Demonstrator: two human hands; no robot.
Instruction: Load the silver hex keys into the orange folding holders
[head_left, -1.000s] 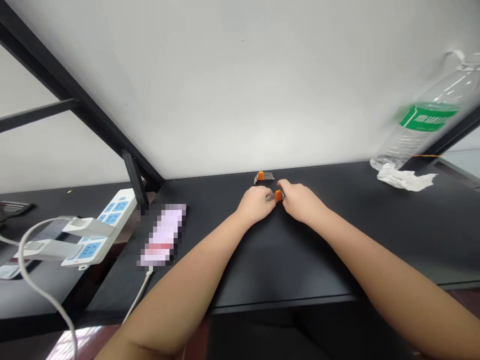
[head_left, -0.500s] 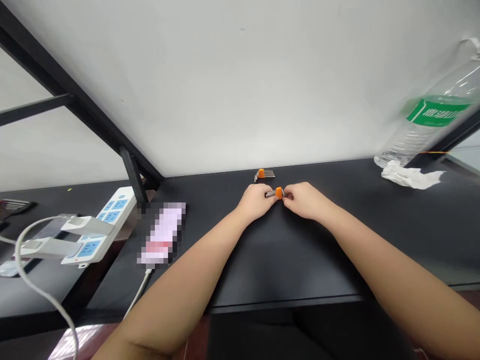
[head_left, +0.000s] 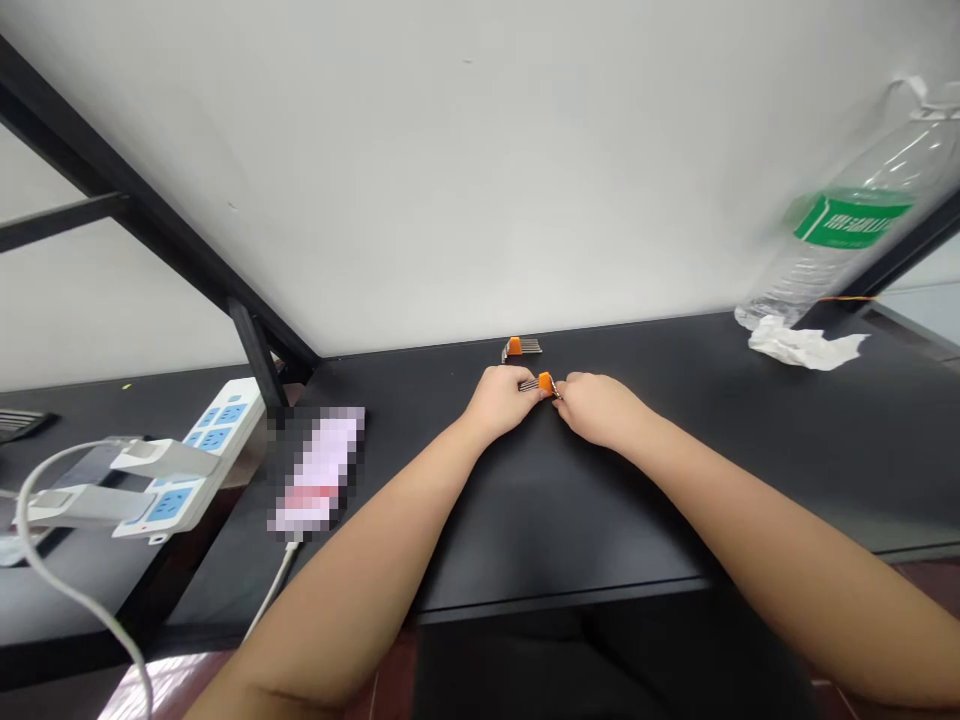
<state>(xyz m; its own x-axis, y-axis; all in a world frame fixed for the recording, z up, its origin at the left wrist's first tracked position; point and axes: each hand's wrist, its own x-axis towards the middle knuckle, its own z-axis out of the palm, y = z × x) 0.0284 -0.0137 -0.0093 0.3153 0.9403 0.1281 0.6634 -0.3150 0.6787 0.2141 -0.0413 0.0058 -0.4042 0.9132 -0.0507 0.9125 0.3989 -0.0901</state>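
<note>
Holding the key set with both hands

The held key set (head_left: pixel 545 384), an orange holder carrying thin metal rods with bent ends, is the reference for all positions below. It is located between the two hands, over the bench (head_left: pixel 570 510); whether it touches the surface cannot be determined.

Left hand (head_left: pixel 499 398): at the left side of the held key set, fingers closed on the rods, thumb at the holder. Right hand (head_left: pixel 596 408): at the right side, fingers curled together on the bent ends; fingertips partly hidden.

Second key set (head_left: pixel 515 346): just behind and slightly left, lying on the bench, also with an orange holder.

Phone (head_left: pixel 319 470): well to the left and nearer the person, pixelated, joined to a white cable (head_left: pixel 270 600).

Power strip (head_left: pixel 214 440): farther left, with white plugs fitted.

Crumpled tissue (head_left: pixel 806 346): well to the right.

Clear bottle (head_left: pixel 855 220): right and behind, green label.

Wall (head_left: pixel 480 180): behind.
</note>
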